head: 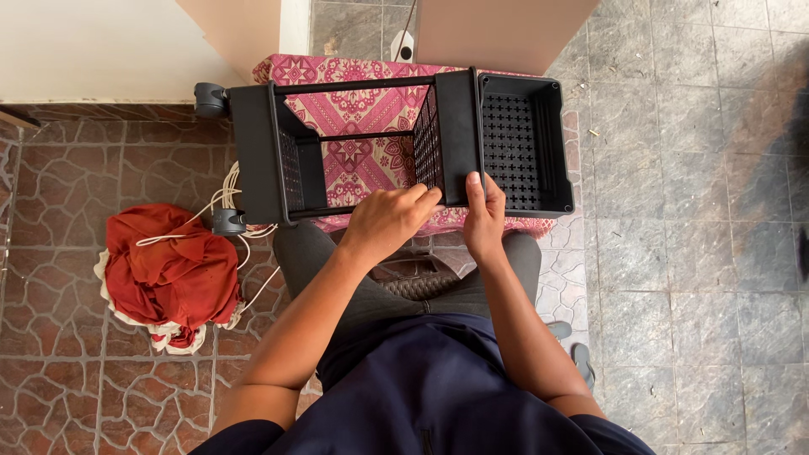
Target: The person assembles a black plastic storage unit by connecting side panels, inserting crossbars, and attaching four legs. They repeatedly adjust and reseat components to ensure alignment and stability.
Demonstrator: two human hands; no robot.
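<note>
A black plastic trolley rack (354,147) lies on its side in front of me, resting over a pink patterned cloth (354,109). Its baskets have perforated walls, and the right basket (522,139) faces me with its opening. My left hand (389,221) grips the lower edge of the middle basket panel (451,135). On the same panel, just to the right, my right hand (484,215) presses with fingers up on its edge. Two castor wheels (211,99) show at the rack's left end.
A crumpled red cloth (173,274) with a white cord (227,198) lies on the brown tiled floor at left. Grey tiles (691,211) spread to the right. My knees sit under the rack, and a white wall runs along the top left.
</note>
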